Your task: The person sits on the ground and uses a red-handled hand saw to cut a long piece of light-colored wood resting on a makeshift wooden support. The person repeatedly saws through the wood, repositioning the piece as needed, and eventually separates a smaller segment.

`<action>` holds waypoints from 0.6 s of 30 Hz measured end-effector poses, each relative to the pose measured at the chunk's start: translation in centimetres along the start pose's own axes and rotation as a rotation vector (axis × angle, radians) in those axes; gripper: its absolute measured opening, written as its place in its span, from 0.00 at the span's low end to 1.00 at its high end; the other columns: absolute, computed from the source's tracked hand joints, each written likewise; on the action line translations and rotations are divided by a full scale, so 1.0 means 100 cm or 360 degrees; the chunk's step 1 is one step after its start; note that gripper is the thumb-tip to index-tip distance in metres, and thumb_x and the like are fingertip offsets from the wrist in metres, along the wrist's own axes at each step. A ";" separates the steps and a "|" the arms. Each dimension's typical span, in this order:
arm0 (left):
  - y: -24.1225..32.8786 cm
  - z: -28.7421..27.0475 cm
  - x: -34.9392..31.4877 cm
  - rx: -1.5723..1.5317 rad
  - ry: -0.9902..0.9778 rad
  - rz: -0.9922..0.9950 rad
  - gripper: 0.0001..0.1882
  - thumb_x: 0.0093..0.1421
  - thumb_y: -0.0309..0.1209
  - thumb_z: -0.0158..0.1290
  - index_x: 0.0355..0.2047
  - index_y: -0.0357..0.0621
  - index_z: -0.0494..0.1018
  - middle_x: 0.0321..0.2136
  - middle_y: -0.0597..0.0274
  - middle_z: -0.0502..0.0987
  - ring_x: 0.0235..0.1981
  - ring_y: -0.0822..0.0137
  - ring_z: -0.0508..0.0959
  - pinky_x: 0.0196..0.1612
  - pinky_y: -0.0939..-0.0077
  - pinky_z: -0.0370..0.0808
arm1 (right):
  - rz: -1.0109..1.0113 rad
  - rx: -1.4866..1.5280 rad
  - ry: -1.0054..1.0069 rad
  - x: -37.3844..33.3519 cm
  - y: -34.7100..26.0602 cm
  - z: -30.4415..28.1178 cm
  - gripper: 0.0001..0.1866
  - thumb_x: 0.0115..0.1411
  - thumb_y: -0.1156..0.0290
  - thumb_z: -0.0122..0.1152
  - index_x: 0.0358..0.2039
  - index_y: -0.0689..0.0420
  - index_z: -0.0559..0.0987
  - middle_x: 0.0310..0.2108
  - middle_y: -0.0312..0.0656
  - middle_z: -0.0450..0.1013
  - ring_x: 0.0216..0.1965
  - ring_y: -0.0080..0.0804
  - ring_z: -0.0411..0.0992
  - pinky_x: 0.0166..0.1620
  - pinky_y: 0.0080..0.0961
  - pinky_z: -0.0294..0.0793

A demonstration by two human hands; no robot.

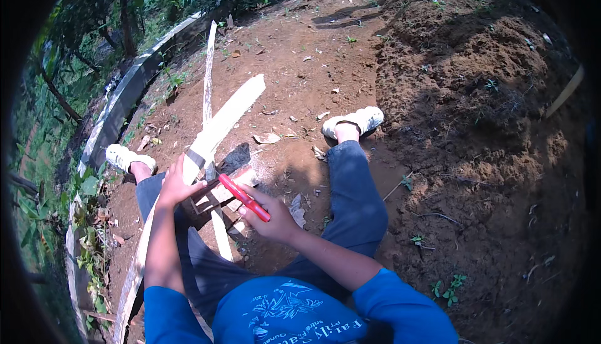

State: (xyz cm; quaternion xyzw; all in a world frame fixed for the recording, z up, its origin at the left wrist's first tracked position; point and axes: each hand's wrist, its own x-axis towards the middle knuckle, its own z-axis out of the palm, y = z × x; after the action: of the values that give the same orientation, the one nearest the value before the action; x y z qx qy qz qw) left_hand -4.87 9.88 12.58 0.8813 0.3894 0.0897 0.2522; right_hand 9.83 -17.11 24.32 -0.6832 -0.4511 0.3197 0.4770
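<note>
A long, pale wooden plank (231,113) slants up and away from my lap, its far end bright in the sun. My left hand (178,186) grips it near the middle, thumb sticking out to the right. Just beyond the fingers, a dark band crosses the wood; whether it is shadow or metal is unclear. My right hand (275,215) is closed around a red-handled tool (245,198), whose handle points toward the plank. The tool's working end is thin and partly hidden by the wood and shade, so its kind cannot be made out.
A thinner wooden strip (208,84) runs under the plank, beside a reddish block (246,178). My legs are spread around the work, with pale shoes (355,122) on brown soil. A low concrete wall (122,97) curves along the left. Loose earth (463,81) rises at right.
</note>
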 end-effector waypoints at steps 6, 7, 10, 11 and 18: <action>-0.013 0.007 0.014 -0.0161 -0.0075 -0.0216 0.51 0.47 0.36 0.63 0.71 0.48 0.53 0.60 0.40 0.69 0.62 0.42 0.69 0.64 0.54 0.67 | -0.0155 -0.0148 0.0062 0.011 0.018 0.021 0.32 0.63 0.63 0.62 0.68 0.50 0.67 0.22 0.49 0.73 0.21 0.34 0.73 0.32 0.32 0.74; -0.011 0.005 0.012 -0.0135 -0.0072 -0.0244 0.51 0.47 0.36 0.63 0.71 0.48 0.53 0.60 0.40 0.69 0.62 0.42 0.69 0.64 0.55 0.67 | -0.0116 -0.0111 0.0070 0.014 0.013 0.023 0.32 0.63 0.64 0.62 0.67 0.51 0.67 0.24 0.50 0.75 0.23 0.34 0.74 0.33 0.32 0.74; -0.011 -0.003 0.020 0.0050 0.0067 -0.0258 0.51 0.47 0.36 0.64 0.71 0.51 0.53 0.54 0.44 0.71 0.57 0.42 0.71 0.61 0.52 0.69 | -0.0133 -0.0039 0.0118 0.030 0.004 0.032 0.31 0.63 0.68 0.63 0.66 0.54 0.68 0.32 0.53 0.78 0.30 0.35 0.79 0.38 0.32 0.76; -0.020 -0.003 0.024 0.0119 0.0147 -0.0258 0.52 0.46 0.37 0.65 0.71 0.53 0.53 0.52 0.46 0.72 0.56 0.43 0.72 0.59 0.49 0.69 | -0.0218 -0.0029 0.0151 0.038 0.009 0.038 0.31 0.62 0.69 0.63 0.66 0.56 0.68 0.36 0.54 0.79 0.34 0.36 0.81 0.40 0.31 0.77; -0.052 -0.003 0.052 0.0239 0.0479 -0.0176 0.54 0.43 0.32 0.65 0.70 0.52 0.52 0.47 0.45 0.70 0.50 0.42 0.71 0.54 0.49 0.71 | -0.0012 0.0068 0.0014 0.066 0.011 0.049 0.29 0.62 0.72 0.62 0.65 0.59 0.70 0.42 0.51 0.81 0.40 0.32 0.82 0.45 0.26 0.77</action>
State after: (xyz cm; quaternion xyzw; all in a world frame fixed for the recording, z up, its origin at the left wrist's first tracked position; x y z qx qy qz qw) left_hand -4.74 16.78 9.97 0.8515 0.4762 0.1774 0.1292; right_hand 8.51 -9.44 21.57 -0.6726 -0.4446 0.3243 0.4947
